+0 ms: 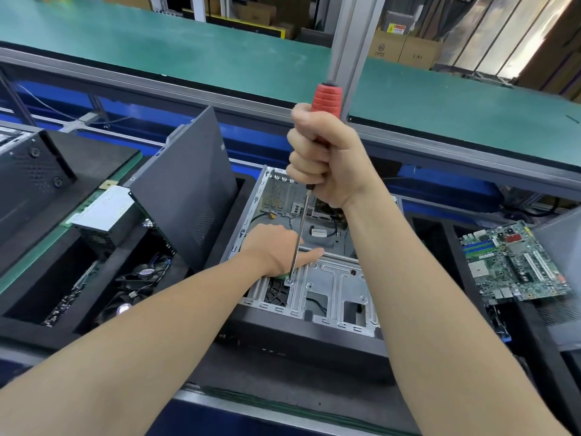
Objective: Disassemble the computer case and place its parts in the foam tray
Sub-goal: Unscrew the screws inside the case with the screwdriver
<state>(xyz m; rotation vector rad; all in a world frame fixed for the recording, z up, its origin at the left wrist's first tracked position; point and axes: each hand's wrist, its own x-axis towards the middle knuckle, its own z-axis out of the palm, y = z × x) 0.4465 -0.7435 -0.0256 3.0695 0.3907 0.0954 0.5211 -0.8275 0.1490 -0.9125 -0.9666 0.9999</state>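
Observation:
The open computer case [330, 287] lies on its side in front of me, its bare metal frame facing up. My right hand [323, 158] grips the red handle of a long screwdriver [327, 99], held upright. The thin shaft runs down to a screw [289, 282] on the silver bracket. My left hand [276, 250] rests on the frame beside the shaft, thumb stretched to the right; its fingers are hidden inside the case. A dark side panel [185, 196] stands tilted in the black foam tray [37, 328] at left.
The left tray also holds a power supply [103, 212], fans and cables [138, 278]. A green motherboard [515, 262] lies in another foam tray at right. A grey post [355, 48] rises behind the screwdriver, with a green conveyor belt [188, 45] beyond.

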